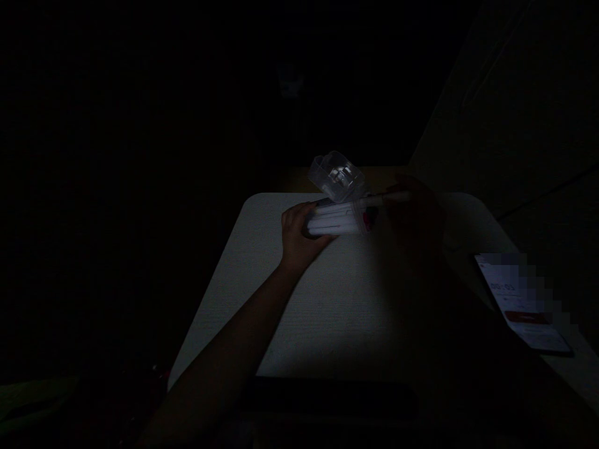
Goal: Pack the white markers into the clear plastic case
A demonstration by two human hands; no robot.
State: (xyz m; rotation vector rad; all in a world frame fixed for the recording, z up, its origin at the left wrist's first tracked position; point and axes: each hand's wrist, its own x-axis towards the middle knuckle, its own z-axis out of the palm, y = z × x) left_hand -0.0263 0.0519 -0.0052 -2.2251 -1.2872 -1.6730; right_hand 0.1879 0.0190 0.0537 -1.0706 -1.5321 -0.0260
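My left hand [297, 234] is wrapped around a clear plastic case [362, 218] lying on its side near the table's far edge. Several white pens [332, 222] lie lengthwise inside it, and something red shows at its right end. The case's clear lid [337, 176] stands open at the back, catching light. In deep shadow to the right, my right hand [416, 206] is closed on a white pen [395, 197]. That pen's left end meets the mouth of the case; whether it is inside or just touching, I cannot tell.
The pale table [327, 312] has rounded far corners. On its right side lies a lit phone [519, 305], partly pixelated. A dark bar-like shape [327, 396] runs along the near edge. Darkness hides most of the surroundings; a greenish object [37, 399] shows at lower left.
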